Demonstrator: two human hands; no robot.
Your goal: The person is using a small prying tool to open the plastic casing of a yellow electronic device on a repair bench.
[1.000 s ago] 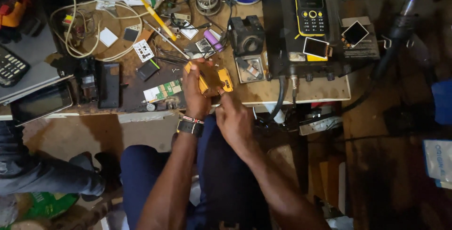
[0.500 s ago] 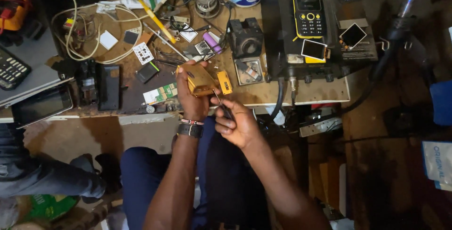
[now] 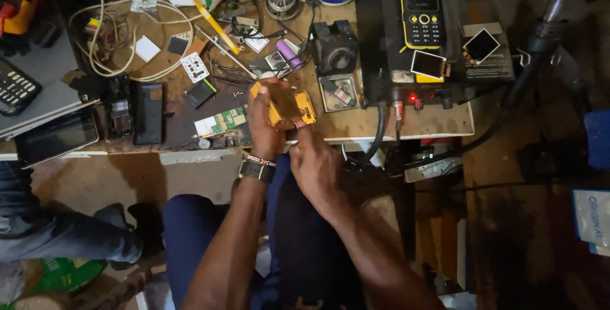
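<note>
My left hand (image 3: 265, 119), with a watch on the wrist, grips a small yellow phone body (image 3: 286, 105) at the front edge of the wooden workbench (image 3: 438, 121). My right hand (image 3: 315, 165) is just below it, with fingers curled and a fingertip touching the phone's lower edge. Whether the right hand holds a tool is hidden. A green circuit board (image 3: 222, 121) lies on the bench left of my left hand.
The bench holds a black and yellow keypad phone (image 3: 420, 6) on a black power unit (image 3: 406, 62), a small metal tray (image 3: 338, 91), a yellow-handled tool (image 3: 206, 14), white cables (image 3: 101, 37) and dark phones (image 3: 147, 112). Another person's leg (image 3: 57, 234) is at the lower left.
My right hand has come back up from below the bench edge to the phone's lower edge. The left hand keeps its grip and has tilted the phone body a little.
</note>
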